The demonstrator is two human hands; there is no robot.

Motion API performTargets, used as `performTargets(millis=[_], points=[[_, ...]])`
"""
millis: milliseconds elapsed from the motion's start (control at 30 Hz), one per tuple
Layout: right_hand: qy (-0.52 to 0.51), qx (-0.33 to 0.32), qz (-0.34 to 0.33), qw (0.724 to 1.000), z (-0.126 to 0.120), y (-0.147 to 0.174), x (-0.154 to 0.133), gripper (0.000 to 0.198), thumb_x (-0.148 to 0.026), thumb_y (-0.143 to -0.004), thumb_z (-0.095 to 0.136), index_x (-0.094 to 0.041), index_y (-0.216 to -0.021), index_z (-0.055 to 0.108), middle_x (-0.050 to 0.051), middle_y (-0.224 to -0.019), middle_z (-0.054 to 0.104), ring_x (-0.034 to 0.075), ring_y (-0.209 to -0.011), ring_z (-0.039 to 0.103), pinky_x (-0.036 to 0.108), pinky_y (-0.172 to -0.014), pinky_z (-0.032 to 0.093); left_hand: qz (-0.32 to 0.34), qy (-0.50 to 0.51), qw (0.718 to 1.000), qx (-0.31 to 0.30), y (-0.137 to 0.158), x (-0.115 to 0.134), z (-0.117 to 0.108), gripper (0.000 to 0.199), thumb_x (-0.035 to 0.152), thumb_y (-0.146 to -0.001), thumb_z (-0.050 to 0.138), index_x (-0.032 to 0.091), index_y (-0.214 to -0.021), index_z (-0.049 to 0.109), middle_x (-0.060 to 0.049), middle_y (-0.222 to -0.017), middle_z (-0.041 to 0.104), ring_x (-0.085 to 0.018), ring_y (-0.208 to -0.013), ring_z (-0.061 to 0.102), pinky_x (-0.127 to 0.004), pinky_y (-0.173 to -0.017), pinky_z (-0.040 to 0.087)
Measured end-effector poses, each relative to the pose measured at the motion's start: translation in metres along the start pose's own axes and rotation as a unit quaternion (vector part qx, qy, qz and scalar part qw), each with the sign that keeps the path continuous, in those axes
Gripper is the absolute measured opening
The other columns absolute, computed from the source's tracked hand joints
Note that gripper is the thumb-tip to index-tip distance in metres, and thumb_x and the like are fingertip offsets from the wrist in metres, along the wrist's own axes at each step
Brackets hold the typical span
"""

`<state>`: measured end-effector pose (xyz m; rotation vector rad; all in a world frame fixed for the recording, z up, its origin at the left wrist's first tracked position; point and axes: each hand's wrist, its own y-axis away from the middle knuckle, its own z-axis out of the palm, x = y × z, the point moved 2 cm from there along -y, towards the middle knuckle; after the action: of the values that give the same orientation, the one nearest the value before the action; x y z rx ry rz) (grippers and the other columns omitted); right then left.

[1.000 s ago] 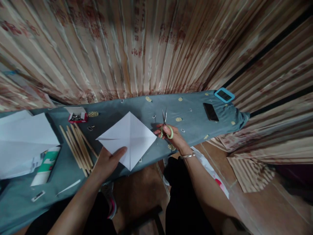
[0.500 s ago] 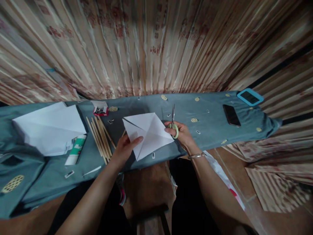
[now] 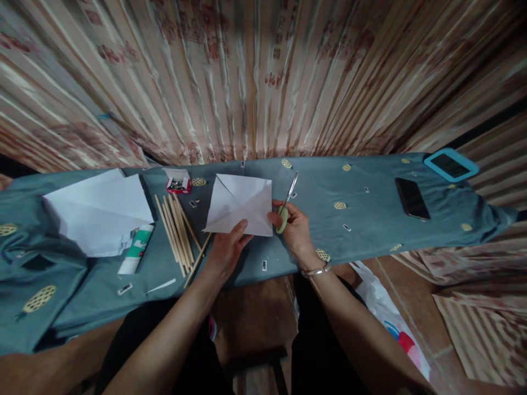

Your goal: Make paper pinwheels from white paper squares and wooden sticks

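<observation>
Just right of the slender pale wooden sticks [image 3: 175, 230], the left hand [image 3: 228, 249] is pinching a creased, slit white paper square [image 3: 252, 207]; farther right, the right hand [image 3: 297, 230] is gripping silver-bladed, green-handled scissors [image 3: 284, 213], long axis slanting forward-right.

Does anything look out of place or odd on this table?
Slightly: a white paper sliver lies loose near the front edge, apart from the stacked sheets, and one stick slants against the other sticks. I see no spill.
</observation>
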<state>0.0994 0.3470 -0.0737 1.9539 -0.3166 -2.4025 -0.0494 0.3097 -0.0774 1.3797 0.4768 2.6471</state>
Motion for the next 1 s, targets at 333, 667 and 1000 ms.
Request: performTargets(millis=[333, 667, 1000], points=[[0.096, -0.197, 0.056, 0.974, -0.004, 0.02, -0.004, 0.05, -0.064, -0.07, 0.071, -0.017, -0.086, 0.065, 0.0, -0.063, 0.065, 0.011, -0.056, 0.056, 0.023, -0.05, 0.042, 0.093, -0.003, 0.991, 0.091, -0.025, 0.014, -0.015, 0.058, 0.024, -0.052, 0.085, 0.018, -0.106, 0.067, -0.006, -0.103, 0.074, -0.024, -0.098, 0.066, -0.039, -0.092, 0.05], [0.155, -0.392, 0.169, 0.891, -0.012, 0.052, -0.007, 0.058, -0.067, -0.077, 0.064, -0.012, -0.095, 0.065, 0.005, -0.074, 0.067, 0.012, -0.063, 0.057, 0.023, -0.052, 0.038, 0.207, -0.022, 0.974, 0.094, -0.034, 0.034, -0.03, 0.063, 0.02, -0.055, 0.083, 0.024, -0.115, 0.063, -0.004, -0.111, 0.071, -0.024, -0.107, 0.064, -0.04, -0.101, 0.047], [0.161, -0.379, 0.142, 0.9, -0.007, 0.054, 0.0, 0.056, -0.066, -0.078, 0.064, -0.014, -0.097, 0.064, 0.003, -0.073, 0.066, 0.01, -0.057, 0.054, 0.022, -0.051, 0.04, 0.182, -0.054, 0.977, 0.1, -0.032, 0.019, -0.026, 0.065, 0.024, -0.052, 0.083, 0.017, -0.114, 0.064, -0.007, -0.101, 0.073, -0.025, -0.096, 0.066, -0.044, -0.095, 0.049]])
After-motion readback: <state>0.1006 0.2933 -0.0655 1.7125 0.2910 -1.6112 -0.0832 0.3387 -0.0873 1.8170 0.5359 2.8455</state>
